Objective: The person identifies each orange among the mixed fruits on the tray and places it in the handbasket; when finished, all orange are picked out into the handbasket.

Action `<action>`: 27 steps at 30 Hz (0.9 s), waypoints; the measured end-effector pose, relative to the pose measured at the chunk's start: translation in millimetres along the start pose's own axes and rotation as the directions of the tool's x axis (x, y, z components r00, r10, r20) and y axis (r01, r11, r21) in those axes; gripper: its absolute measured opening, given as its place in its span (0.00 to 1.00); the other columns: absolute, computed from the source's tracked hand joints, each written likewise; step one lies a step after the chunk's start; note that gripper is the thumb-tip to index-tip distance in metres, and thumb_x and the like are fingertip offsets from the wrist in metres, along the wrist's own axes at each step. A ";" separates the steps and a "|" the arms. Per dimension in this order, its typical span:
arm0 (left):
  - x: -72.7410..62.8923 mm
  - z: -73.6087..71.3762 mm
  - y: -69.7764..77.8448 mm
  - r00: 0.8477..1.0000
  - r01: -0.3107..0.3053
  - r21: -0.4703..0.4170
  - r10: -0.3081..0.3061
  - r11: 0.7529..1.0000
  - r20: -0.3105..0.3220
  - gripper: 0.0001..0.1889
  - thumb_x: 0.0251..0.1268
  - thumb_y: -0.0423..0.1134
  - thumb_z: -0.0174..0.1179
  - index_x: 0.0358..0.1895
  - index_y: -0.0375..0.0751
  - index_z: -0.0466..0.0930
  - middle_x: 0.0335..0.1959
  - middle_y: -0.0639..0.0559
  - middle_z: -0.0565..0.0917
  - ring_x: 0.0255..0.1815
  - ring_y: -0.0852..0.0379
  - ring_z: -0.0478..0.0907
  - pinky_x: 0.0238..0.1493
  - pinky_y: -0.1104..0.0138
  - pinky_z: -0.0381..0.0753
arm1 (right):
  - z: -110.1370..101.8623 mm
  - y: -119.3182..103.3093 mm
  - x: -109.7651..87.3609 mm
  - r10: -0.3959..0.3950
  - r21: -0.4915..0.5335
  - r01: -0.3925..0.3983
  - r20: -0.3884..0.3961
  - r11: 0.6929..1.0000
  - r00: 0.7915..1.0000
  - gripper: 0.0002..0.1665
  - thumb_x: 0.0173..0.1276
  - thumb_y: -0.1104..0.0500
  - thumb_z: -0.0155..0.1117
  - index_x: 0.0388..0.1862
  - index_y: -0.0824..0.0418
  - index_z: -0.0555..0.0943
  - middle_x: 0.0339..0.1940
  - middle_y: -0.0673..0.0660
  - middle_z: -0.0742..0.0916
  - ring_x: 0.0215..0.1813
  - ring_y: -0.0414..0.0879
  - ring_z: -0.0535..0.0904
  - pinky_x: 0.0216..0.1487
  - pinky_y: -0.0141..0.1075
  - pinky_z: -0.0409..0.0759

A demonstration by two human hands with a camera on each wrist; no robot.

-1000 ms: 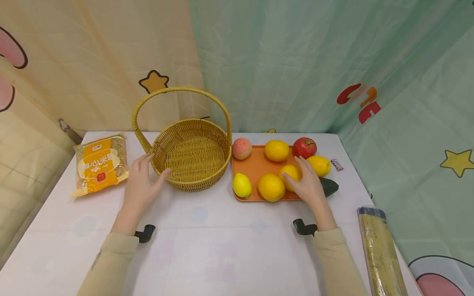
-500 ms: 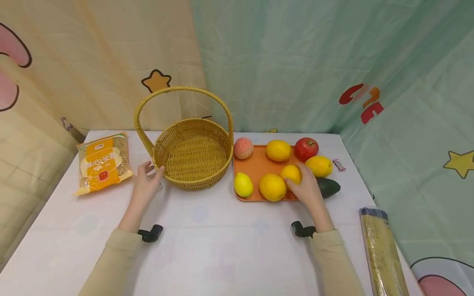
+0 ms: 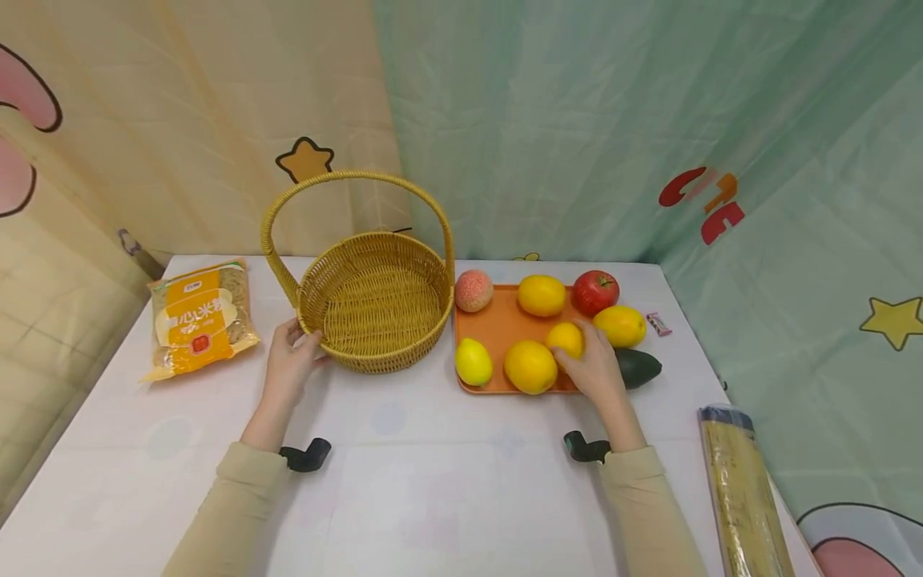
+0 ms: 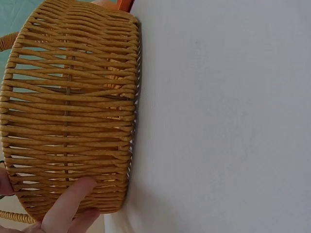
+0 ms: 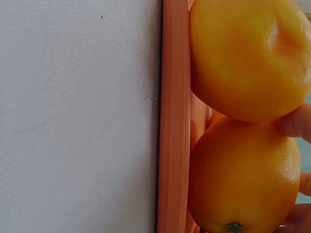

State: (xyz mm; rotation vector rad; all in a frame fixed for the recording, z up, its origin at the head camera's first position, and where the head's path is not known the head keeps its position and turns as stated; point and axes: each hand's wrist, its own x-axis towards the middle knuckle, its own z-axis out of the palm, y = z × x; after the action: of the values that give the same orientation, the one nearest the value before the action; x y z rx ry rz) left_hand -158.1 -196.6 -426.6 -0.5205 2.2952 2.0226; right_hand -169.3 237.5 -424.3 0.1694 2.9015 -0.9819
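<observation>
A round wicker basket [image 3: 382, 308] with a tall arched handle stands left of centre. My left hand [image 3: 288, 365] grips its near left rim, and in the left wrist view fingers [image 4: 68, 206] lie against the woven side [image 4: 73, 111]. On the orange tray [image 3: 497, 324], my right hand [image 3: 597, 367] holds a small orange [image 3: 566, 340] between thumb and fingers. The right wrist view shows this orange's green stem end [image 5: 234, 226]. Touching it there is a larger yellow-orange fruit [image 5: 248, 53].
The tray also bears a lemon [image 3: 473, 362], a peach [image 3: 473, 290], a yellow fruit [image 3: 542, 296], a red pomegranate-like fruit [image 3: 595, 292], a mango-like fruit [image 3: 620, 326] and a dark green vegetable [image 3: 638, 368]. A grain bag [image 3: 200, 319] lies left; a long wrapped pack [image 3: 743, 489] lies right.
My left hand has come down from above the basket's left side and now grips the rim. My right hand has closed from a spread pose onto the small orange.
</observation>
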 end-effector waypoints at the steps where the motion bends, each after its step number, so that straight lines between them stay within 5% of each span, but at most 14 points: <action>1: -0.1 -0.1 -0.1 1.000 -0.012 0.008 0.012 1.000 0.000 0.33 0.78 0.37 0.41 0.78 0.33 0.38 0.79 0.33 0.48 0.72 0.37 0.64 0.62 0.60 0.82 | 0.5 0.1 0.2 0.000 -0.003 0.000 -0.002 1.000 1.000 0.42 0.72 0.51 0.60 0.77 0.64 0.55 0.75 0.70 0.63 0.72 0.66 0.60 0.76 0.64 0.60; 16: -2.7 -4.6 0.6 1.000 0.002 0.062 -0.002 0.998 0.013 0.33 0.77 0.35 0.43 0.76 0.30 0.39 0.79 0.32 0.46 0.72 0.37 0.65 0.59 0.61 0.83 | -9.8 -14.8 5.6 -0.089 0.067 0.099 -0.141 0.993 0.986 0.40 0.72 0.50 0.61 0.76 0.63 0.59 0.74 0.67 0.67 0.72 0.64 0.63 0.76 0.60 0.64; 27: -2.3 -7.6 1.7 0.999 -0.009 0.133 0.003 0.991 0.040 0.34 0.76 0.35 0.44 0.76 0.29 0.39 0.78 0.29 0.47 0.72 0.35 0.65 0.57 0.61 0.83 | -6.6 -79.5 12.4 -0.192 0.176 0.221 -0.169 0.959 0.967 0.39 0.69 0.47 0.65 0.74 0.60 0.64 0.71 0.63 0.73 0.65 0.60 0.71 0.70 0.55 0.75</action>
State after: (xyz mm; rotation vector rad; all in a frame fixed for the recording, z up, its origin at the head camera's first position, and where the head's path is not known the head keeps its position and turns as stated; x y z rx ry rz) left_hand -155.0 -203.3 -423.3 -0.4611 2.3890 1.8480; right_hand -192.1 179.7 -372.6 -0.0559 3.0013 -1.3431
